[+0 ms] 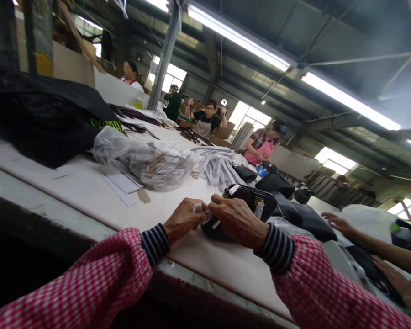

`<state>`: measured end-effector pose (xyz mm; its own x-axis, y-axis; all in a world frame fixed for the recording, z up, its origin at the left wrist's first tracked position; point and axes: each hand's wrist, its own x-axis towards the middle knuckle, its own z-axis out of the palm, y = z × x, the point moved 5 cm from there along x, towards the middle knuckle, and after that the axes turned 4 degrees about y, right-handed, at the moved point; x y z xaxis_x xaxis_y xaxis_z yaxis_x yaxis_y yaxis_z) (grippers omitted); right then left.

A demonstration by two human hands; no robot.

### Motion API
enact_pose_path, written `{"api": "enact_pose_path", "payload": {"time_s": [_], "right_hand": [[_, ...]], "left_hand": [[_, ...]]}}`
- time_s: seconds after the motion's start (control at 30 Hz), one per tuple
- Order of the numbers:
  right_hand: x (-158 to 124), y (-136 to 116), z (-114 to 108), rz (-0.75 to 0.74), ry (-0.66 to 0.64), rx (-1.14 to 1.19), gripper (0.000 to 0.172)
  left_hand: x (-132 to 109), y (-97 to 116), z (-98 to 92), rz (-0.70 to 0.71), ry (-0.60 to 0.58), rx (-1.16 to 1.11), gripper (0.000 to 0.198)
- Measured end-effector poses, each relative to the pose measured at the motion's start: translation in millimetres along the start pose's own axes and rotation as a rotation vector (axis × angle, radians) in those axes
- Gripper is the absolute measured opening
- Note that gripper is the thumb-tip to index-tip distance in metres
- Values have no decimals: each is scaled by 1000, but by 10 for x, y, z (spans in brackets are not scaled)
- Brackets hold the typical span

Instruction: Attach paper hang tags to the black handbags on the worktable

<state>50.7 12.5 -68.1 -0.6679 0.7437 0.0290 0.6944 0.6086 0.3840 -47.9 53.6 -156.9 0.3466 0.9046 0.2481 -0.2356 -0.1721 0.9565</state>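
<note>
My left hand and my right hand meet close together over the near part of the table. Between their fingertips is a small piece of thin white wrapping, pinched from both sides; whether it is paper or plastic I cannot tell. A black bag with a zip and a gold-coloured fitting lies just behind and under my right hand, partly hidden by it. A strip of clear wrap hangs by its fitting. Both sets of fingers are closed.
Clear plastic bags and white cards lie ahead on the table. A large black cloth covers the left side. More black bags stretch right, near a co-worker's hands. Other people stand farther back.
</note>
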Motion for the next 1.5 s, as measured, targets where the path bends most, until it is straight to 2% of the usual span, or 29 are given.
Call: {"api": "enact_pose_path", "payload": {"time_s": [0.17, 0.3, 0.43, 0.57, 0.83, 0.97, 1.13, 1.5], "right_hand": [[-2, 29, -5, 0, 64, 24, 31], [-4, 56, 10, 9, 74, 30, 15], [-7, 71, -6, 29, 67, 32, 12], [-22, 69, -24, 37, 63, 47, 9], [-52, 81, 6, 33, 78, 36, 8], [-57, 98, -5, 55, 86, 46, 9], [-60, 109, -7, 43, 75, 59, 6], [-60, 121, -1, 46, 59, 75, 8]], "left_hand": [[3, -10, 20, 51, 102, -6, 22], [15, -105, 38, -70, 150, -101, 20], [-2, -165, 49, -191, 95, -192, 24], [-38, -150, 48, -226, 35, -217, 30], [-36, -146, 96, -127, 148, -126, 37], [-61, -195, 158, -135, 193, -198, 38], [-65, -204, 181, -229, 176, -235, 38], [-96, -87, 176, -241, 141, -213, 33]]}}
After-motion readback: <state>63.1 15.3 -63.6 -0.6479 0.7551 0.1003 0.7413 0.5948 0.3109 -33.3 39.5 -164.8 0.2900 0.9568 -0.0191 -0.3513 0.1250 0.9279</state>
